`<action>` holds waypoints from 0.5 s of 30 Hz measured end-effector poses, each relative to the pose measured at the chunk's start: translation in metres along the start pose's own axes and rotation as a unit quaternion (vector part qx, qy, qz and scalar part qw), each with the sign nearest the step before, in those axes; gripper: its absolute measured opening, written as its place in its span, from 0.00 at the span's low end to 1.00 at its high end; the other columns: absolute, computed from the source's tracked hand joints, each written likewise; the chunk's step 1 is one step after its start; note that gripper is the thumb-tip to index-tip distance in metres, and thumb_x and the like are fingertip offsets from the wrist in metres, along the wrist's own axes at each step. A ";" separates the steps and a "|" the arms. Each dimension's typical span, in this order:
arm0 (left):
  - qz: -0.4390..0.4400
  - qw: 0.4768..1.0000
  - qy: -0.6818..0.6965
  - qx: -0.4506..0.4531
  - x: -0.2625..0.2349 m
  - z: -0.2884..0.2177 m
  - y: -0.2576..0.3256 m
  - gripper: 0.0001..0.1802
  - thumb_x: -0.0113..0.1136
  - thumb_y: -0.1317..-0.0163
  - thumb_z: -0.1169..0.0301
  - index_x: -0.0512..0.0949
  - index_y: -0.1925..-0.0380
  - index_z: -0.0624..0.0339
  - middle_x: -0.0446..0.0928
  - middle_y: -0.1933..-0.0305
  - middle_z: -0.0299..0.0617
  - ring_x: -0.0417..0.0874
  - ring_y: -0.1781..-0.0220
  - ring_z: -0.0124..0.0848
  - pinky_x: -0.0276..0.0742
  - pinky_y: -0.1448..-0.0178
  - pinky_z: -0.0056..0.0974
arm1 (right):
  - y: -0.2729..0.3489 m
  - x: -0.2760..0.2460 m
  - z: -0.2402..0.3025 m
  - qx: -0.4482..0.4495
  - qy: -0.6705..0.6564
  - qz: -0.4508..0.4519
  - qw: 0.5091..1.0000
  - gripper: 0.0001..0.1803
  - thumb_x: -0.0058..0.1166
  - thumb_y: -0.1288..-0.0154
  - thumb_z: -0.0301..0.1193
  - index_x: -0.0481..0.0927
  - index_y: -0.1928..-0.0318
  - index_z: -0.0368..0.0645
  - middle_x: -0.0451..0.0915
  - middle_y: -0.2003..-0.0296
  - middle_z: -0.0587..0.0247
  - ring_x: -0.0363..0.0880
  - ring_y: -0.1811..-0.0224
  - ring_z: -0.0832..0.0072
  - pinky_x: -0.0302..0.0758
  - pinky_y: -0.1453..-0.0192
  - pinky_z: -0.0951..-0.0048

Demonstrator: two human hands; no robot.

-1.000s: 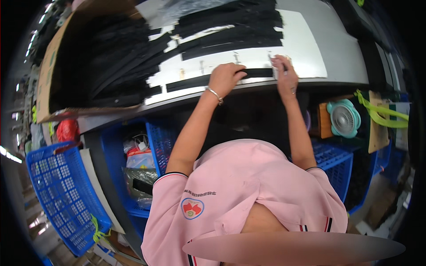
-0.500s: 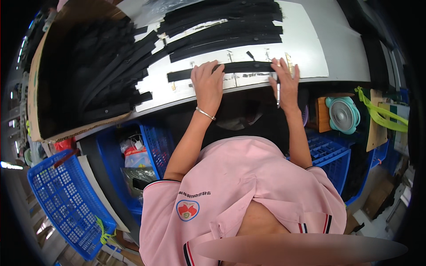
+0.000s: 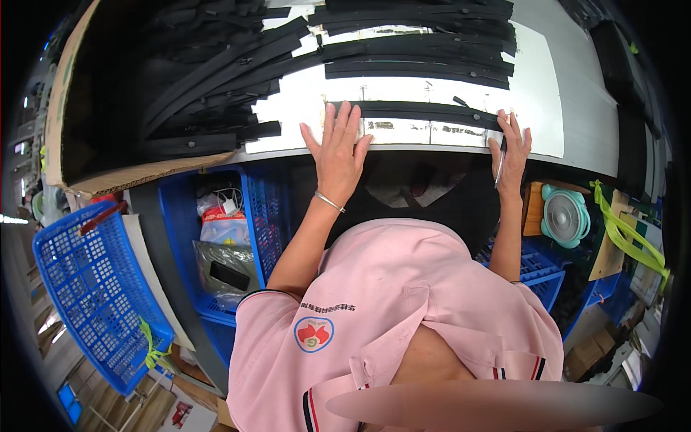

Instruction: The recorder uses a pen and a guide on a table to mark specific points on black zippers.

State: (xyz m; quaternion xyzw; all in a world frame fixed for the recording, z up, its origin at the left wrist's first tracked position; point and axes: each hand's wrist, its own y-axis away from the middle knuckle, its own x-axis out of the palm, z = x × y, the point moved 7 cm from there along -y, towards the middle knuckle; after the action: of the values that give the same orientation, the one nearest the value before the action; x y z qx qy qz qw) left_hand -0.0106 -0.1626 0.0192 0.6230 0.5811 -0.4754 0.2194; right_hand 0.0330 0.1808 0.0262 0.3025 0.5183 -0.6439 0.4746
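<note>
A black zipper (image 3: 425,111) lies lengthwise on a white board (image 3: 541,86) with dark marks drawn on it. At the zipper's left end, my left hand (image 3: 337,155) rests flat with fingers spread, fingertips on the tape. My right hand (image 3: 512,164) is at the other end, its fingertips touching the tape. A slim pen-like tool (image 3: 499,170), dark at its upper part and silvery below, is tucked between the thumb and palm of that hand. Beyond them, several more black zippers (image 3: 425,47) lie in rows across the board.
To the left, a cardboard box (image 3: 115,186) holds a heap of black zippers (image 3: 194,79), some spilling onto the board. Below the table are a blue crate (image 3: 263,223) with bags and a phone, another blue basket (image 3: 93,288), and a small teal fan (image 3: 566,216) at right.
The view has shifted, so the table sits lower and further right. My left hand's fingers have straightened and spread at the zipper's left end; my right hand stays at its right end.
</note>
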 end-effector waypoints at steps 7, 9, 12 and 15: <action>-0.019 1.000 0.023 0.007 -0.002 0.000 -0.001 0.31 0.65 0.31 0.62 0.72 0.30 0.54 0.71 0.25 0.43 0.63 0.19 0.48 0.32 0.20 0.69 | -0.029 -0.016 0.052 0.114 -0.255 -0.063 0.958 0.15 0.53 0.22 0.30 0.80 0.40 0.44 0.82 0.38 0.60 0.75 0.30 0.65 0.65 0.25 0.62; -0.018 0.999 0.033 0.011 -0.002 -0.002 -0.002 0.31 0.65 0.32 0.62 0.72 0.30 0.54 0.71 0.25 0.42 0.63 0.19 0.47 0.32 0.20 0.69 | -0.038 0.005 0.073 0.182 -0.361 -0.012 0.915 0.16 0.52 0.21 0.34 0.81 0.40 0.43 0.87 0.48 0.60 0.83 0.44 0.69 0.73 0.34 0.68; -0.018 0.999 0.029 0.004 -0.002 -0.001 -0.001 0.31 0.66 0.32 0.62 0.72 0.30 0.54 0.71 0.25 0.42 0.62 0.19 0.47 0.32 0.20 0.68 | -0.067 0.024 0.126 0.153 -0.459 0.040 0.874 0.12 0.58 0.25 0.31 0.87 0.48 0.40 0.88 0.57 0.61 0.83 0.59 0.77 0.78 0.53 0.75; -0.016 0.999 0.031 -0.007 0.000 0.000 -0.001 0.31 0.65 0.31 0.62 0.72 0.30 0.51 0.70 0.24 0.39 0.60 0.17 0.43 0.30 0.19 0.65 | -0.083 0.049 0.153 0.098 -0.463 0.045 0.880 0.11 0.60 0.27 0.30 0.87 0.51 0.37 0.88 0.59 0.62 0.84 0.62 0.79 0.78 0.57 0.76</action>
State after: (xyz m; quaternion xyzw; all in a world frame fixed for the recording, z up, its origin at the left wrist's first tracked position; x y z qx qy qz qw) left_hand -0.0113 -0.1628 0.0191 0.6267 0.6006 -0.4551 0.1983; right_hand -0.0458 0.0218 0.0575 0.0382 0.1598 -0.7362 0.6566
